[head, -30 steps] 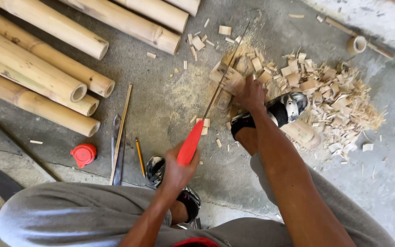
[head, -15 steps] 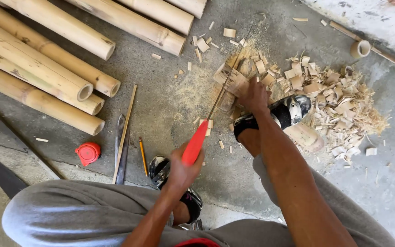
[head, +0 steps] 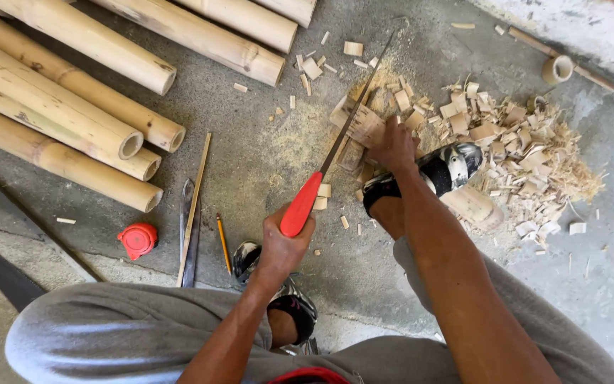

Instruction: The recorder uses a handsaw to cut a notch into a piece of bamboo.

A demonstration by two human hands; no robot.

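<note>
The left hand is clenched around the red handle of a saw, its blade slanting up across a short bamboo piece on the concrete floor. The right hand presses down on that piece, gripping it just beside the blade, with a shoe right next to it and chips heaped nearby.

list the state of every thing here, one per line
left hand: gripping the saw's red handle
right hand: pressing down on the bamboo piece
saw: blade tilted, set across the bamboo piece
bamboo piece: lying on the floor, pinned
bamboo poles: lying side by side, cut ends hollow
pencil: lying flat, untouched
tape measure: closed, on the floor
wood chips: heaped loose
</note>
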